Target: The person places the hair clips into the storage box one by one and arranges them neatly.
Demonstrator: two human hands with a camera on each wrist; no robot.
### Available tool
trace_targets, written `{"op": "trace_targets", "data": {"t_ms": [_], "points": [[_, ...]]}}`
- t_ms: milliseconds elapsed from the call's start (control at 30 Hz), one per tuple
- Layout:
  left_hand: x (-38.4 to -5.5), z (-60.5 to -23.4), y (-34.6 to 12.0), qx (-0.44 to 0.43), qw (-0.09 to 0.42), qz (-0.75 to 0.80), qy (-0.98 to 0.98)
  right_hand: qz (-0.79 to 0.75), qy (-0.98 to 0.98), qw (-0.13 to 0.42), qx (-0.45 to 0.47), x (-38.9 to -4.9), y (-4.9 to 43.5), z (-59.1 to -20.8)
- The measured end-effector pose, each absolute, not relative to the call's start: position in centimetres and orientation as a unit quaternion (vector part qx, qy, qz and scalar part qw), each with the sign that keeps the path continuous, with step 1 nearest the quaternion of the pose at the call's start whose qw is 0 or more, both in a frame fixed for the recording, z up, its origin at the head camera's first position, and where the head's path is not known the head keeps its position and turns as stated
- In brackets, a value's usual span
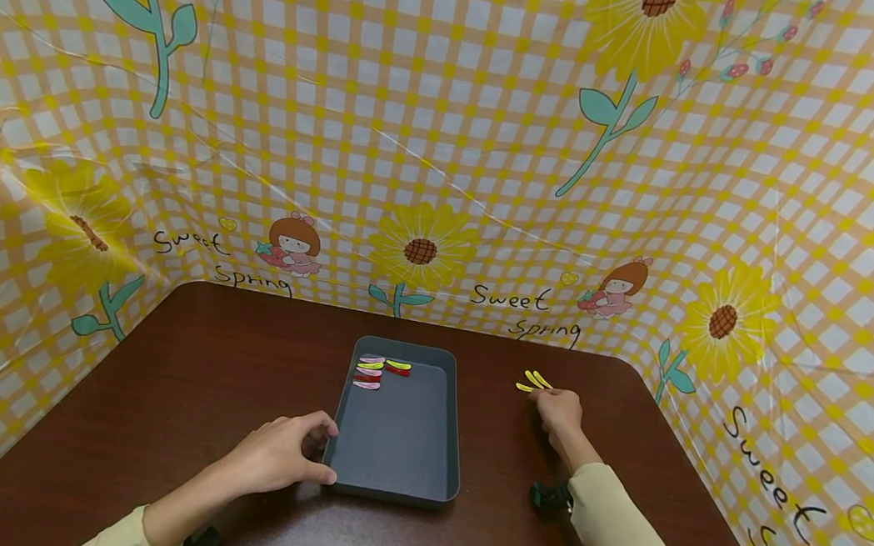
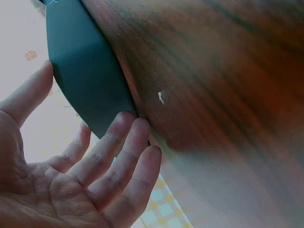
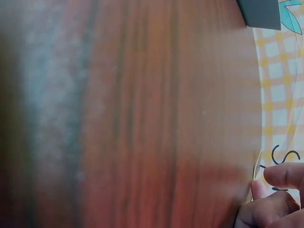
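Observation:
A dark grey rectangular tray (image 1: 397,438) stands on the brown table. My left hand (image 1: 287,452) is at its left side, fingers and thumb touching the rim. In the left wrist view, the fingers (image 2: 126,156) lie extended against the tray's outer wall (image 2: 88,66). Several pink, yellow and red hair clips (image 1: 368,372) lie in two columns at the tray's far left. To the right of the tray, my right hand (image 1: 559,414) reaches down at several yellow hair clips (image 1: 533,380), fingers curled. Its fingertips are partly hidden; whether they pinch a clip cannot be seen.
Behind the table (image 1: 236,361) hangs a checked sunflower cloth (image 1: 475,142), which also runs along both sides. A dark wrist device (image 1: 549,496) is by the right forearm. In the left wrist view, a small white mark (image 2: 161,98) shows on a brown surface.

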State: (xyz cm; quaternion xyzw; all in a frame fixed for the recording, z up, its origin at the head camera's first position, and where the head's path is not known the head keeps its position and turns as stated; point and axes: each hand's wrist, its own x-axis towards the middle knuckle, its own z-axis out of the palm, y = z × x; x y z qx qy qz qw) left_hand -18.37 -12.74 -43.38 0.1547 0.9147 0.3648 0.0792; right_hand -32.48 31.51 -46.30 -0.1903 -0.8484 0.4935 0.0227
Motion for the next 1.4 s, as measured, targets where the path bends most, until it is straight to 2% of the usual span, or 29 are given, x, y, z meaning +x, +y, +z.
{"op": "trace_targets", "data": {"t_ms": [1033,1400], "points": [[-18.37,-43.48,-12.67,0.160,0.073,0.364,0.915,0.537,-0.826,-0.015,-0.169,-32.87,31.57,-46.16],[-18.35,-43.51,-12.63,0.154,0.073,0.361,0.917,0.520,-0.834,0.017,-0.182,-33.31,31.74,-46.84]]}}
